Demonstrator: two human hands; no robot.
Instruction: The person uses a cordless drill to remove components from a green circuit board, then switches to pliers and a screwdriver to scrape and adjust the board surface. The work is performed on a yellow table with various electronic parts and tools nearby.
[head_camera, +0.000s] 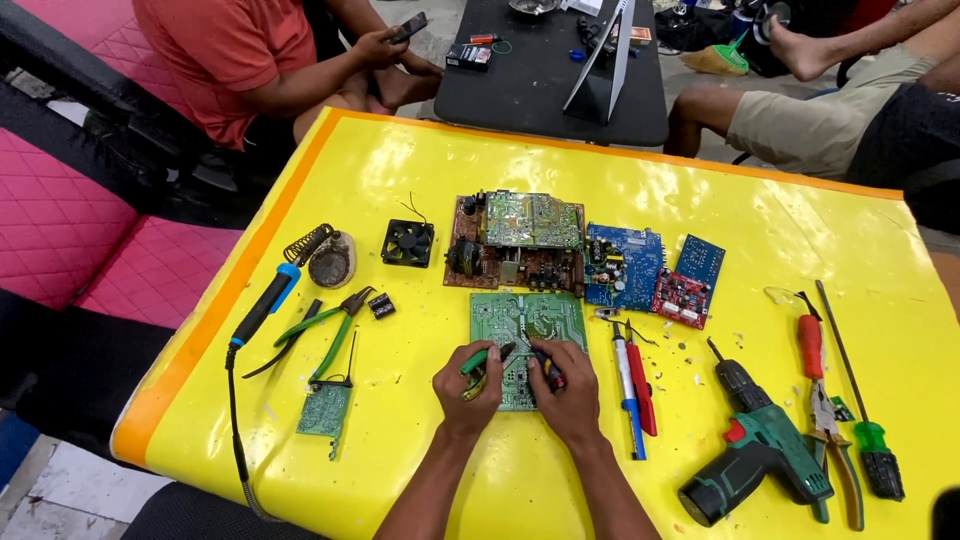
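Note:
A green circuit board (525, 320) lies solder side up on the yellow table (420, 180), right in front of me. My left hand (466, 385) grips a green-handled tool (484, 358) whose tip points at the board's middle. My right hand (563, 385) is closed around a dark red-and-black tool (549, 366) held over the board's lower right part. Both hands rest on the board's near edge.
Brown (515, 243), blue (623, 266) and red (681, 297) boards lie behind. A small fan (408, 242), soldering iron (264, 305) with coil stand (326, 256), green pliers (335, 330) and a small board (325, 410) sit left. Screwdrivers (633, 385), a green drill (760, 445) and red pliers (822, 395) sit right. Two people sit beyond.

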